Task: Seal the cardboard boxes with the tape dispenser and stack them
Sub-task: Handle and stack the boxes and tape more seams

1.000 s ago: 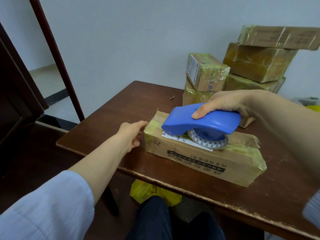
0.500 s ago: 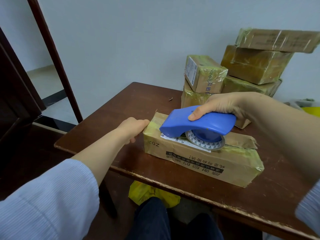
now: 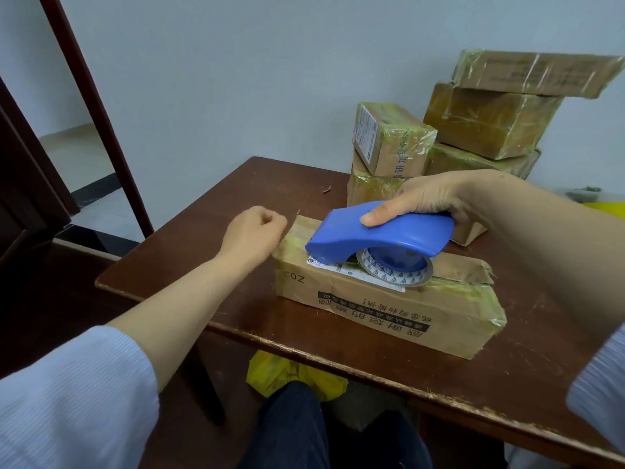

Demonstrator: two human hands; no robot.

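A long cardboard box (image 3: 389,316) with printed black lettering lies on the brown table (image 3: 216,211) near its front edge. My right hand (image 3: 436,198) grips a blue tape dispenser (image 3: 382,236) that rests on top of the box, its tape roll (image 3: 395,274) touching the lid. My left hand (image 3: 252,236) sits at the box's left end with its fingers curled into a fist; no tape shows between them. The box's right end flap is torn and sticks up.
Several taped boxes stand stacked at the table's back right, a small one (image 3: 394,143) on the left pile and a flat one (image 3: 534,72) topping the right pile. A yellow bag (image 3: 287,370) lies under the table. A dark door frame (image 3: 94,113) stands left.
My left hand went from reaching fingers at the box's end to a closed fist against it. The dispenser shifted slightly left along the box top.
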